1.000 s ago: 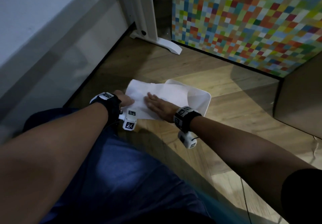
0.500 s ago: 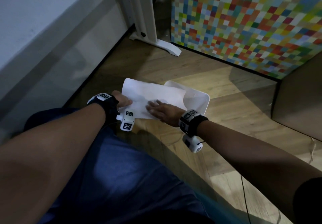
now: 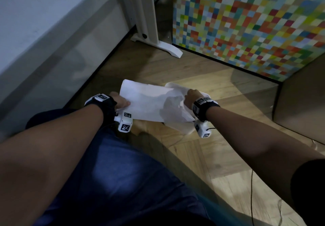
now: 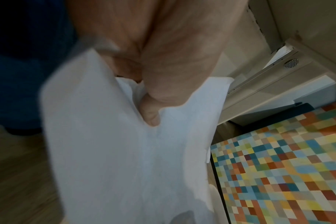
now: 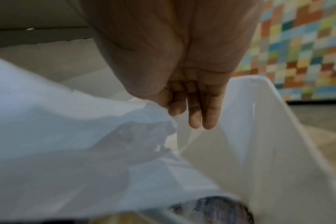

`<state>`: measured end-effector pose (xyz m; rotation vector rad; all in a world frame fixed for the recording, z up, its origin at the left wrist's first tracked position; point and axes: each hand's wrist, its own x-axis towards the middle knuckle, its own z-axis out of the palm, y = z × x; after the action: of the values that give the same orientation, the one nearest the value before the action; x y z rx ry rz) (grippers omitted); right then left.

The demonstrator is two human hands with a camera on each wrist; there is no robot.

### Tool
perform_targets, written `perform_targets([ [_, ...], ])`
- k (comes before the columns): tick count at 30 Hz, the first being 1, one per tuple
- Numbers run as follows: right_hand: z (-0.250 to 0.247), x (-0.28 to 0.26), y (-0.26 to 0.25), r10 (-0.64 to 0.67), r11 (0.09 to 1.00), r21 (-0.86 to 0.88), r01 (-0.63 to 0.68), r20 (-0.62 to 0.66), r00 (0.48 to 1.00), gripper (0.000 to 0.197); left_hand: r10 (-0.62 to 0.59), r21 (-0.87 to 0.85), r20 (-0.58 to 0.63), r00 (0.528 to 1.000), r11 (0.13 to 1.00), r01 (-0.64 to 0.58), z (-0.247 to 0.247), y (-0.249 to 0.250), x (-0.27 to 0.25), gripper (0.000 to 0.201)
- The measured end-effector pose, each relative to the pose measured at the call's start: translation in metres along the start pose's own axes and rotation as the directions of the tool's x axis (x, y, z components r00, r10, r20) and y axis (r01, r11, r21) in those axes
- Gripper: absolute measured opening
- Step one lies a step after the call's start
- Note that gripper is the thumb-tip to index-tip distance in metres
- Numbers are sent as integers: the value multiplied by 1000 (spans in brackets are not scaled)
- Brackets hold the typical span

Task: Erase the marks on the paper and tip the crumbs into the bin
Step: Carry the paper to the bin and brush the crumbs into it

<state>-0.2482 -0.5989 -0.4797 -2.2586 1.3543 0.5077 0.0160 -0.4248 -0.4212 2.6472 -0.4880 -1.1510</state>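
Left hand [image 3: 121,101] is pinching the near-left edge of the paper [image 3: 149,102] (thumb on top), as before. The sheet is now lying further over the white bin [image 3: 182,129] on the floor. Right hand [image 3: 191,97], earlier lying flat on the sheet, is now gripping its crumpled right edge over the bin.

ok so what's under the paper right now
The white bin sits under the paper's right half, its rim showing past the edge. The paper covers most of the opening, so any crumbs inside cannot be seen.
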Motion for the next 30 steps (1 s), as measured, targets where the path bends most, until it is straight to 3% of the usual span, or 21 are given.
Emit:
perform_targets([
  [11, 30, 25, -1, 110, 980, 131, -149, 265, 958, 66, -10, 66, -35, 999, 998, 12, 4, 2, 4, 57],
  [15, 18, 13, -5, 156, 935, 272, -229, 264, 952, 37, 0, 92, -44, 999, 996, 4, 5, 0, 7, 56],
  [17, 16, 13, -2, 187, 902, 335, -273, 267, 945, 35, -5, 109, -56, 998, 994, 11, 3, -2, 8, 59],
  [21, 9, 10, 5, 184, 890, 351, -291, 306, 934, 20, -33, 166, -70, 997, 985, 44, -8, -14, 20, 87],
  [23, 10, 23, 15, 181, 908, 323, -268, 277, 944, 23, -53, 153, -91, 994, 986, 66, -16, -26, 51, 100],
  [26, -6, 35, 23, 116, 927, 329, -183, 212, 970, 28, -19, 134, -110, 994, 990, 33, -36, -4, 0, 96],
  [27, -22, 26, 22, 74, 925, 355, -134, 177, 981, 18, 6, 142, -117, 993, 990, 10, -42, 5, -16, 89],
  [30, -91, -43, 9, 31, 935, 354, -35, 17, 999, 33, 80, 137, -161, 984, 989, -58, -57, 28, -50, 83],
])
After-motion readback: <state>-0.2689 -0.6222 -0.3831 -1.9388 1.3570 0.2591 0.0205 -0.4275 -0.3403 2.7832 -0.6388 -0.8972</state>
